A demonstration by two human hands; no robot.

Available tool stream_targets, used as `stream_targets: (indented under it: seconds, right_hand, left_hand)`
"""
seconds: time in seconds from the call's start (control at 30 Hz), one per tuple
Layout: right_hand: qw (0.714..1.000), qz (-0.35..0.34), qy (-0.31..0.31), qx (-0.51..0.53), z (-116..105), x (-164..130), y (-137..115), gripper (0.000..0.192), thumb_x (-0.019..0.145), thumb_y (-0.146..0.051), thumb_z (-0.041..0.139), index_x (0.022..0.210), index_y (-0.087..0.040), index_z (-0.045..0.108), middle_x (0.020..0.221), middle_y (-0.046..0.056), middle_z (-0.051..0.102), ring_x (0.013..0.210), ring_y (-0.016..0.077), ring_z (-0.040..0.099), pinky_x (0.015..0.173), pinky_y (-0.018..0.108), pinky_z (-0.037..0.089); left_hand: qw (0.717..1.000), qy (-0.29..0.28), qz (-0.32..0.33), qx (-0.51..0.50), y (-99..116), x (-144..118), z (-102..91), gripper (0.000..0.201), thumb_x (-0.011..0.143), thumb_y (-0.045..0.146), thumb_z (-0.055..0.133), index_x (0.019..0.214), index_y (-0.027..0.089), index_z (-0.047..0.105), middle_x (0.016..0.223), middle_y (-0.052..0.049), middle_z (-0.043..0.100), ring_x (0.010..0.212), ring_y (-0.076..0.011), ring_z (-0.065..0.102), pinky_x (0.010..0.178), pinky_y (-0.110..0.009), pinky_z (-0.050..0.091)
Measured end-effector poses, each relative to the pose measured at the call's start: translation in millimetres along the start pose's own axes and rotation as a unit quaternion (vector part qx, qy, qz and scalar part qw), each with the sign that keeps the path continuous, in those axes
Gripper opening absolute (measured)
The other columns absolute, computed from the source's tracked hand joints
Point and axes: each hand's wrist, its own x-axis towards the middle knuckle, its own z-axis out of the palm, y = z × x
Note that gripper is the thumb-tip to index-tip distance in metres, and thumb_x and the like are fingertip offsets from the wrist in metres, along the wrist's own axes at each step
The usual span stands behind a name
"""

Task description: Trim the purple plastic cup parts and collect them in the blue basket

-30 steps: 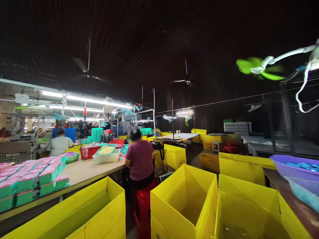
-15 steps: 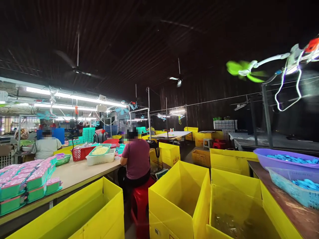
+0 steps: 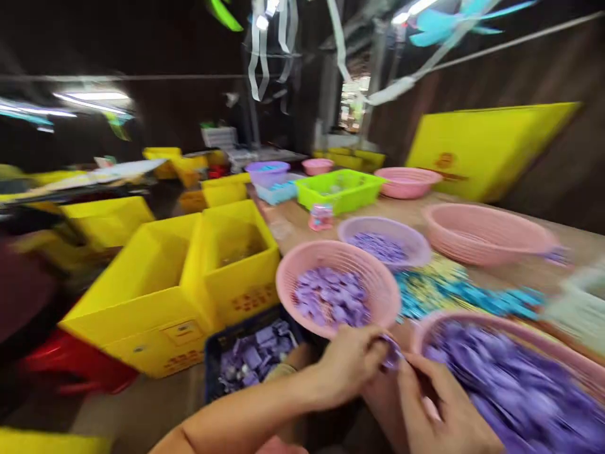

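Both your hands, left hand (image 3: 347,366) and right hand (image 3: 437,403), seemingly pinching one purple piece (image 3: 392,353) between them; full pink basket (image 3: 543,343) just beyond right hand, steadier grip needed.

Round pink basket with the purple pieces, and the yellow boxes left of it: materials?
Round pink basket: looks like moulded plastic, matte, with fine ribbed slats along its wall. Yellow boxes: probably corrugated plastic sheet, judging by thin flat walls and folded edges; motion blur leaves it open.

Yellow boxes (image 3: 155,284) on the floor, lime green tray (image 3: 341,189), empty pink basket (image 3: 486,232), red stool (image 3: 70,366), flat yellow cardboard (image 3: 486,148)
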Motion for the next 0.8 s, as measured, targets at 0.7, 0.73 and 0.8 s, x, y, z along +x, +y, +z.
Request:
stream_targets:
  seconds: [0.7, 0.73, 0.8]
  right_hand:
    - [0.967, 0.139, 0.081, -0.196, -41.3, -9.2, -19.2, 0.016, 0.085, -0.023, 0.044, 0.076, -0.017, 0.056, 0.066, 0.001, 0.059, 0.057, 0.0113, 0.053, 0.052, 0.021, 0.042]
    - [0.966, 0.143, 0.082, -0.198, -42.5, -10.1, -20.1, 0.016, 0.085, -0.023, 0.044, 0.076, -0.017, 0.056, 0.065, 0.0, 0.059, 0.056, 0.0111, 0.053, 0.052, 0.021, 0.042]
    - [0.963, 0.153, 0.086, -0.207, -44.2, -11.7, -22.3, 0.017, 0.084, -0.023, 0.044, 0.075, -0.017, 0.056, 0.064, 0.0, 0.058, 0.054, 0.0105, 0.052, 0.05, 0.021, 0.041]
  left_hand:
    - [0.971, -0.183, 0.148, -0.042, -0.3, 18.9, 62.1, 0.026, 0.081, 0.018, 0.039, 0.086, 0.016, 0.064, 0.068, 0.0, 0.062, 0.06, -0.0103, 0.055, 0.057, -0.018, 0.04]
    - [0.969, -0.192, 0.153, -0.041, -0.5, 19.2, 63.5, 0.025, 0.081, 0.018, 0.039, 0.085, 0.016, 0.064, 0.069, 0.0, 0.063, 0.061, -0.0107, 0.056, 0.058, -0.018, 0.04]
    - [0.964, -0.204, 0.167, -0.035, -0.8, 19.4, 65.8, 0.025, 0.082, 0.018, 0.039, 0.084, 0.017, 0.063, 0.071, -0.001, 0.064, 0.062, -0.0112, 0.057, 0.058, -0.019, 0.041]
